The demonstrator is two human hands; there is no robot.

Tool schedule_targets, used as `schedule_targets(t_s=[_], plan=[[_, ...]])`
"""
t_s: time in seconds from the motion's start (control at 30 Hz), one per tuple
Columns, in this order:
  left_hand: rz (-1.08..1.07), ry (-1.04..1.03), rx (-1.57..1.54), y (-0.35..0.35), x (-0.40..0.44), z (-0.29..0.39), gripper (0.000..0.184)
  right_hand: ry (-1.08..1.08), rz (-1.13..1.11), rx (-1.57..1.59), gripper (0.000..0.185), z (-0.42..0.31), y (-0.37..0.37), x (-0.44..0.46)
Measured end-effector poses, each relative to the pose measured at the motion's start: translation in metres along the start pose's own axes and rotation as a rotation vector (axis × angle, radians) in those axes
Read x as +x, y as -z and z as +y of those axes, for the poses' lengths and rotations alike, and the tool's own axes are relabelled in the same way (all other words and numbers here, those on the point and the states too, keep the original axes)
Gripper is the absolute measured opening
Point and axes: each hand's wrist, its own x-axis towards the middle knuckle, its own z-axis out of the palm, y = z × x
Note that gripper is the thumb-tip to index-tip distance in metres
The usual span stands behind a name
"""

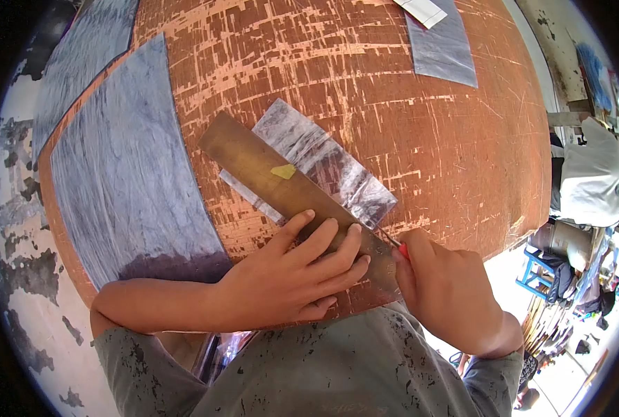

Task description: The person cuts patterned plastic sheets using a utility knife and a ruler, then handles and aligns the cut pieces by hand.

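My left hand [302, 267] lies with fingers spread on a flat brown straightedge [236, 149] that bears a yellow patch [283, 171]. Under the straightedge is a glossy, grey-streaked sheet [330, 163], showing along both of its long sides. My right hand [452, 288] is closed around a red-handled knife [403, 250]. Its thin metal blade points up and left, meeting the straightedge's edge near the sheet's lower right corner. Most of the handle is hidden in the fingers.
The worn, scratched brown board [476, 160] carries a large grey sheet [125, 167] on the left and another [90, 62] behind it. At the top right, a white strip [424, 11] lies on a smaller grey sheet [445, 48]. A blue stool [534, 274] stands beyond the board's right side.
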Motion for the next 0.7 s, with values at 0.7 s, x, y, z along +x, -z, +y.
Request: schedule_targets(t_s=[0.7], plan=[[-0.003, -0.015, 0.005, 0.0, 0.001, -0.001, 0.068, 0.11, 0.057, -0.009, 0.018, -0.007, -0.006, 0.024]])
